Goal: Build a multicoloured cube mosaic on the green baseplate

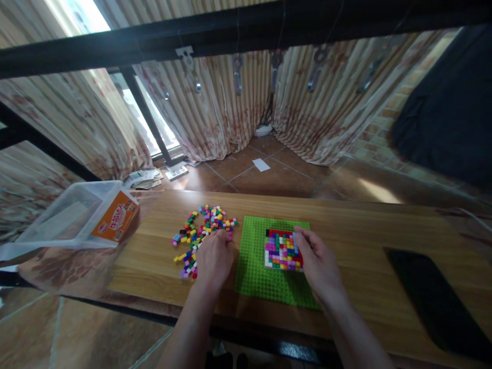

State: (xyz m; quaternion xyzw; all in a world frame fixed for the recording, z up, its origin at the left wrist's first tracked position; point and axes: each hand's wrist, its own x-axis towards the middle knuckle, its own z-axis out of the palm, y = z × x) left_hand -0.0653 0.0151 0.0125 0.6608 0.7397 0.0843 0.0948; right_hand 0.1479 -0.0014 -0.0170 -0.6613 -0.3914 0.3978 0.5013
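Note:
A square block of many-coloured toy building bricks [282, 252] sits over a green studded baseplate [251, 274] on the wooden table. My right hand [318, 261] grips the block's right edge, with the thumb near its upper right corner. A light-blue patch shows beside the thumb tip; whether it is a separate brick I cannot tell. To the left, a loose pile of small coloured bricks [207, 220] is spread out. My left hand [216, 259] is closed at the pile's right side, its fingertips hidden behind the knuckles.
A clear plastic bin [77, 218] with an orange label stands left of the table. On the table's right lies a dark flat device [434, 297]. A black rail [246, 25] crosses above the far side, before patterned curtains [215, 113]. Papers [261, 164] lie on the tiled floor.

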